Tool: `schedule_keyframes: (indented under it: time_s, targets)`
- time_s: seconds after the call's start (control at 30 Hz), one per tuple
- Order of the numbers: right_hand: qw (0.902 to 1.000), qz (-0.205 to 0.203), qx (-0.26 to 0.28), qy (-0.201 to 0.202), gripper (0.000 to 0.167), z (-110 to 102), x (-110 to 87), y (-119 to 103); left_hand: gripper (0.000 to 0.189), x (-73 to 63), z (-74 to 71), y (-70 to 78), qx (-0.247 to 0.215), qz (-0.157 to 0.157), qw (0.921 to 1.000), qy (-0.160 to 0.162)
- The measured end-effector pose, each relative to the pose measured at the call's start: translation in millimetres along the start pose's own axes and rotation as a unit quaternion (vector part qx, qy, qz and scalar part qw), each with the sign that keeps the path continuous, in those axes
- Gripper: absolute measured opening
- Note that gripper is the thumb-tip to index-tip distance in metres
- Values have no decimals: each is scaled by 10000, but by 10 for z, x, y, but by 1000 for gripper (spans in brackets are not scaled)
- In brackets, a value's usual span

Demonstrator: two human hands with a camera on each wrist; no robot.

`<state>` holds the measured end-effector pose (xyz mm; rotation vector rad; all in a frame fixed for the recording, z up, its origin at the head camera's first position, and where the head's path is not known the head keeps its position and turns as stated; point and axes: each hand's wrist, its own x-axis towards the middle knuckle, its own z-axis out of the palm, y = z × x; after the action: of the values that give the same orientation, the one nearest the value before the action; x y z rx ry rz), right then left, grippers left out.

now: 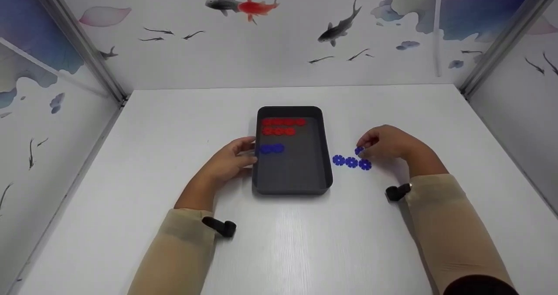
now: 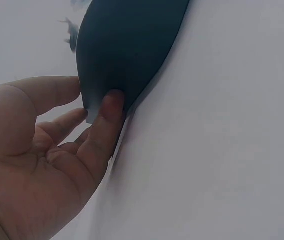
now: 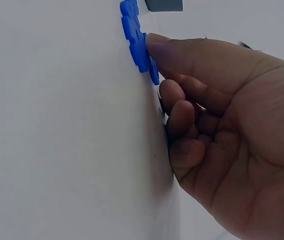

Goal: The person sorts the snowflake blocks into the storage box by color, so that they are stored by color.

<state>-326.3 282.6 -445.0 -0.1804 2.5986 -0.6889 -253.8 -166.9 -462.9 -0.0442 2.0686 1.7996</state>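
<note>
A dark grey rectangular tray [image 1: 293, 173] lies on the table in the head view. My left hand [image 1: 231, 160] is at its left side, the fingers [image 2: 112, 107] touching the outer wall. Inside are two rows of red notched discs [image 1: 279, 131] and, below them, two blue notched discs [image 1: 277, 148]. Between thumb and fingertips, my right hand [image 1: 386, 144] pinches a blue snowflake disc [image 1: 358, 150]. Close under it, three blue snowflake discs [image 1: 351, 162] form a slanting row right of the tray. In the right wrist view, the row [image 3: 134, 37] appears edge-on beside the thumb.
The white table [image 1: 279, 242] is enclosed by a back panel [image 1: 279, 59] painted with fish and by side panels. Metal posts [image 1: 78, 38] stand at the corners. Black straps with small knobs [image 1: 222, 227] are worn at both sleeve cuffs.
</note>
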Motion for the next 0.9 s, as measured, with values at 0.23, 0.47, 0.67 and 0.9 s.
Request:
schedule_keyframes:
  time_s: [0.23,0.47,0.67,0.9]
  targets:
    - [9999,140,12,-30,28,15,-21,-47,70,12,2,1,28,-42,10000,-17]
    - [9998,104,139,-3,28,9,17,-34,71,0,-4,-3,-53,-9,10000,-51]
    - [9955,-81,940,13,26,-37,44,-37,72,-6,-7,-4,-123,22,9999,-93]
    - [9693,-494,2407,-85,28,-23,-34,-366,72,-18,7,13,-128,66,9999,-85]
